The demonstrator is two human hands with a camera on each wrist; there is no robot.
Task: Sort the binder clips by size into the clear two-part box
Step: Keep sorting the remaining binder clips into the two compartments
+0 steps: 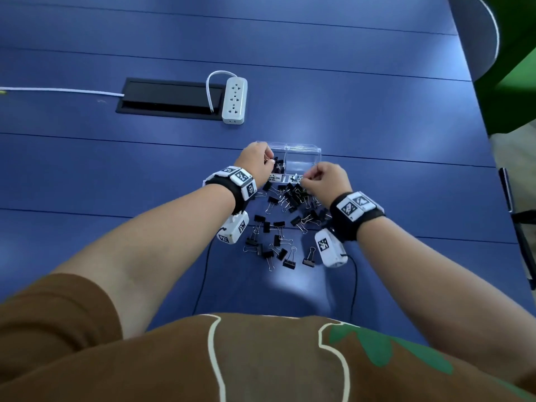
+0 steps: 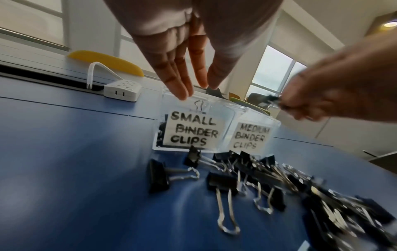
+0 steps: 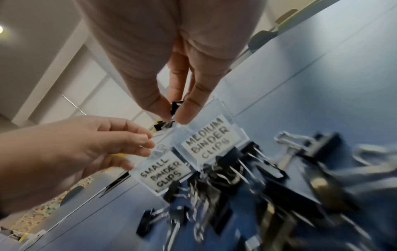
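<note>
Centre of the head frame: clear two-part box (image 1: pixel 303 153) on blue table (image 1: pixel 116 169), labels SMALL and MEDIUM facing the person. Left hand (image 1: pixel 255 162) over the SMALL side, fingers straight and relaxed, holding nothing I can see. Right hand (image 1: pixel 326 181) over the MEDIUM side, pinching a black clip (image 3: pixel 176 106) between thumb and fingertips. Loose binder clips (image 1: pixel 278 224) piled just below the box.

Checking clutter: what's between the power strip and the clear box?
Bare blue table between power strip and box, per head view.
</note>
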